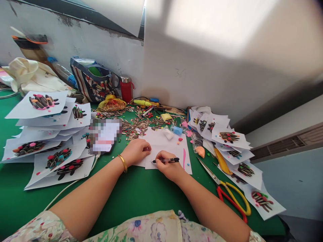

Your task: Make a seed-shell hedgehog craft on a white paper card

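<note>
My right hand (166, 164) grips a black pen (173, 160), its tip at the lower left part of a white sheet of paper (166, 143). My left hand (136, 153), a gold bangle at its wrist, rests on the paper's left edge with fingers loosely bent and nothing seen in them. A pink strip of clay (184, 158) lies on the sheet's right side. Near its top are a white packet of clay (168, 133), a blue lump of clay (177, 130) and small red bits. Another paper edge shows under my left hand.
Sunflower seeds (137, 126) lie scattered at the back. Papers decorated with seeds and clay are piled left (47, 129) and right (233, 149). A phone (104, 136) with a cable lies left; scissors (227, 191) and a yellow cutter (222, 162) right. A red flask (126, 89) stands by the wall.
</note>
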Action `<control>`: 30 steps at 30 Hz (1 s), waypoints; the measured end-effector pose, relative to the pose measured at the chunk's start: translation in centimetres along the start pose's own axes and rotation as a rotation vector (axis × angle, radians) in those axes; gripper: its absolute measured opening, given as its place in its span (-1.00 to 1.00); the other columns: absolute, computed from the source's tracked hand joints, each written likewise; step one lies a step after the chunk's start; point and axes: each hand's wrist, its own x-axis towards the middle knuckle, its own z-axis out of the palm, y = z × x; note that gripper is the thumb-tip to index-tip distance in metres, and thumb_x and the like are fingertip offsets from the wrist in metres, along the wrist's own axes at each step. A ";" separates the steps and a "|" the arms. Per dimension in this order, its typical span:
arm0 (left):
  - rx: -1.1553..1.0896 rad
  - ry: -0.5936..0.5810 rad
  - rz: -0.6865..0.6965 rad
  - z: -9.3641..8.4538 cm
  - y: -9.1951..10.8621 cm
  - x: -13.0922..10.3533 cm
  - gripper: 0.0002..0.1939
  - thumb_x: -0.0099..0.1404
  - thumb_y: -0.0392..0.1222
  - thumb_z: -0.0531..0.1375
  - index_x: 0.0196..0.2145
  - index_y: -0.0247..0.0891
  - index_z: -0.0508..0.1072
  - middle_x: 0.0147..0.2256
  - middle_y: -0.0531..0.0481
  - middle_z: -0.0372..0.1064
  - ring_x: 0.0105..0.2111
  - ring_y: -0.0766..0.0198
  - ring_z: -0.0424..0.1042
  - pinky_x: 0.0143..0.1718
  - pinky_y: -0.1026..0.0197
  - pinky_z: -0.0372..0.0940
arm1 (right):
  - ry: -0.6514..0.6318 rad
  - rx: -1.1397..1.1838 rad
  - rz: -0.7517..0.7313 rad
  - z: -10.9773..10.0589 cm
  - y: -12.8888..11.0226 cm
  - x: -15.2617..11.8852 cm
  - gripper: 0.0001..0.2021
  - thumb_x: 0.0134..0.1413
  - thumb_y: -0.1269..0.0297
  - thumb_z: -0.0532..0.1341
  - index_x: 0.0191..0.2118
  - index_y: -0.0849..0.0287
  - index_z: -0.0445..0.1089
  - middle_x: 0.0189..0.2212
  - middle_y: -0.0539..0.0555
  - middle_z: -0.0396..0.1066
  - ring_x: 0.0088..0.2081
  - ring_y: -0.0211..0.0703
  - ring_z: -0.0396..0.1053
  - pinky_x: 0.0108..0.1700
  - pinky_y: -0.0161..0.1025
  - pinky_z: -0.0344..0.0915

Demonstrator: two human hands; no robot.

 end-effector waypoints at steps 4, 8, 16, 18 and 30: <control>-0.001 -0.003 -0.004 -0.1 0.0 0.0 -0.90 0.17 -0.18 0.25 -0.35 -0.16 0.57 -0.38 0.02 0.49 -0.32 0.22 0.39 -0.27 0.22 0.19 | 0.043 -0.028 0.014 -0.2 0.3 0.0 -0.92 -0.03 0.37 0.13 -0.46 0.12 0.34 -0.55 -0.10 0.32 -0.50 -0.28 0.21 -0.47 -0.33 0.09; -0.006 -0.006 -0.004 -0.1 0.0 0.0 -0.90 0.17 -0.18 0.25 -0.35 -0.17 0.57 -0.38 0.02 0.48 -0.33 0.22 0.39 -0.27 0.22 0.19 | 0.120 -0.044 0.012 -0.6 0.6 0.2 -0.92 -0.03 0.37 0.12 -0.48 0.12 0.32 -0.57 -0.09 0.30 -0.49 -0.26 0.21 -0.46 -0.32 0.08; -0.009 0.002 0.004 0.2 -0.2 0.1 -0.90 0.17 -0.15 0.25 -0.35 -0.16 0.56 -0.38 0.03 0.48 -0.33 0.22 0.38 -0.28 0.22 0.18 | 0.092 0.071 -0.011 -0.6 0.6 0.4 -0.89 0.08 0.28 0.13 -0.38 0.12 0.39 -0.45 -0.04 0.40 -0.37 -0.20 0.32 -0.34 -0.30 0.20; -0.007 0.002 0.006 0.2 -0.2 0.1 -0.89 0.17 -0.15 0.25 -0.34 -0.16 0.56 -0.38 0.03 0.48 -0.33 0.23 0.38 -0.28 0.22 0.18 | 0.072 0.066 -0.006 -0.5 0.6 0.4 -0.89 0.08 0.27 0.14 -0.36 0.11 0.41 -0.43 -0.04 0.42 -0.35 -0.19 0.33 -0.31 -0.29 0.22; -0.006 0.002 0.002 0.1 -0.1 0.0 -0.90 0.17 -0.15 0.25 -0.35 -0.16 0.56 -0.39 0.03 0.48 -0.33 0.22 0.38 -0.27 0.22 0.18 | 0.069 0.036 0.005 -0.5 0.6 0.5 -0.89 0.09 0.27 0.14 -0.36 0.10 0.41 -0.42 -0.05 0.43 -0.34 -0.19 0.35 -0.29 -0.28 0.23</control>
